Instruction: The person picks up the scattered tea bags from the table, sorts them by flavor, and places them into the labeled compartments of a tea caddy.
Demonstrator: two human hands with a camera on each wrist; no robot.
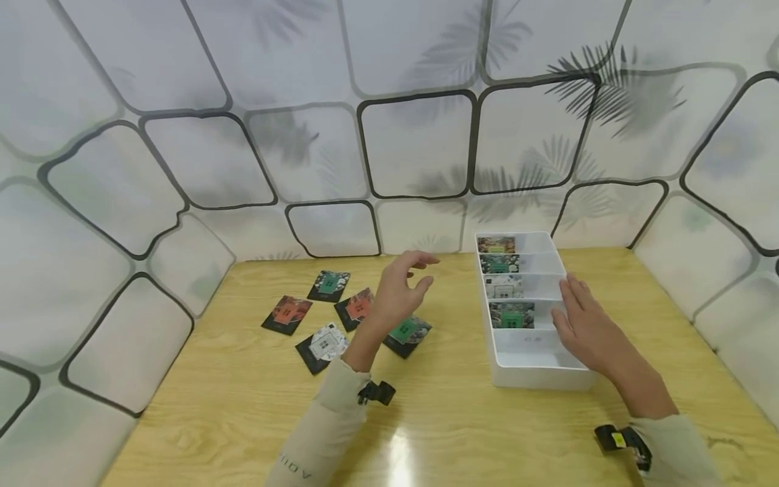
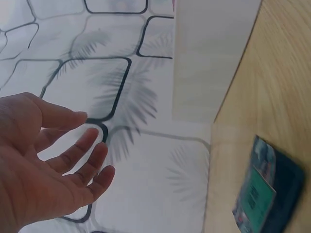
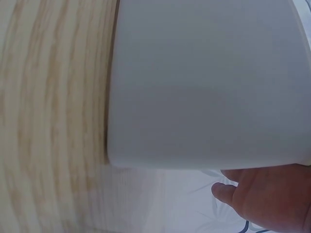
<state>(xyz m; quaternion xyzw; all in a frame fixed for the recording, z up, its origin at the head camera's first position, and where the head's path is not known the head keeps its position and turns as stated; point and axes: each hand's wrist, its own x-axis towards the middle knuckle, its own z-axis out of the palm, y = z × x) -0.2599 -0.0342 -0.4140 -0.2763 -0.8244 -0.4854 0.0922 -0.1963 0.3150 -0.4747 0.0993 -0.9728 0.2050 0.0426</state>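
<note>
The box (image 1: pixel 541 378) is white, the leftmost packet (image 1: pixel 287 314) red and black.

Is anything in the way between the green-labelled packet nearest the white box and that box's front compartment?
Yes: the left side wall of the white box, which the green-labelled packet would likely need lifting over. Between packet and wall, only bare table shows.

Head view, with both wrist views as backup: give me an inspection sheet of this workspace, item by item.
Surface: wood-grain tabletop.
Job's things: five loose flat packets lie on the tabletop; the white divided box shows one boxed packet in each of four compartments.
Clutter: nothing seen.
Hands: left hand hangs above the tabletop, fingers loosely bent, holding nothing; right hand rests at the box's right rim.
Cables: nothing seen.
Surroundings: white backdrop with dark outlines and leaf prints.
</note>
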